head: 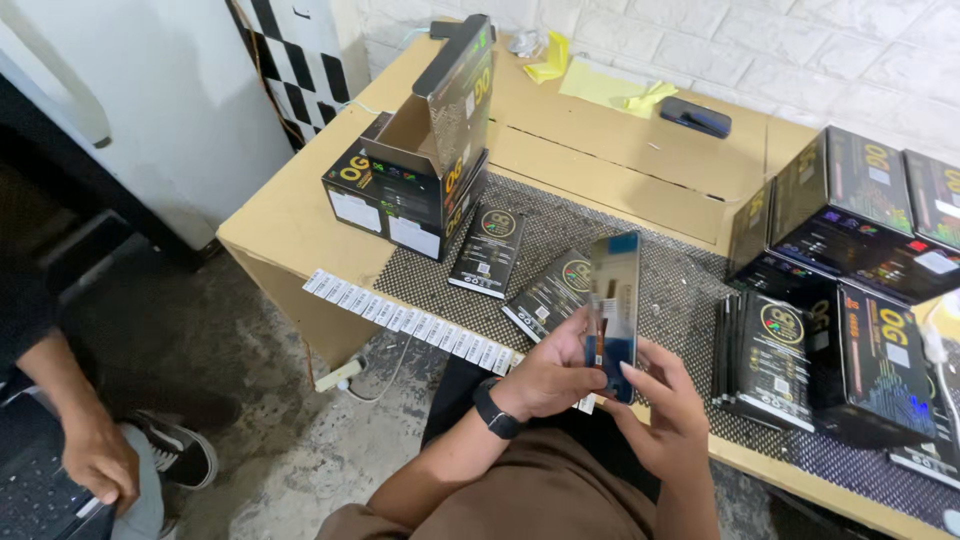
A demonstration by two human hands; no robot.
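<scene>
**A:** So the thing in hand is a flat glossy panel, looks like a phone screen part, held upright over the near edge of the tabletop. The left hand has its fingers pinching the panel's lower left edge, thumb on the face. The right hand cups the bottom right corner, fingers pressed against the back and side. Both hands are closed on it, nothing spread.

**B:** What's around it?

**A:** At about 10 o'clock from the panel, two slim black packets and lie flat on the black mesh mat. Further out at 10 o'clock stands an open black carton, lid flapped up. At 3 o'clock there's a row of the same packets standing on edge, with closed black boxes stacked behind at 2 o'clock. A strip of white labels hangs along the tabletop's front edge at 9 o'clock. A dark phone and yellow cloth sit at the back, 12 o'clock.

**B:** Which step, you reckon?

**A:** My guess is inspecting or sorting: the panel's out and being looked over. Any next move needs a gentle edge grip, it's thin and likely fragile. Another person's hand rests well off at 8 o'clock, not involved.
</scene>
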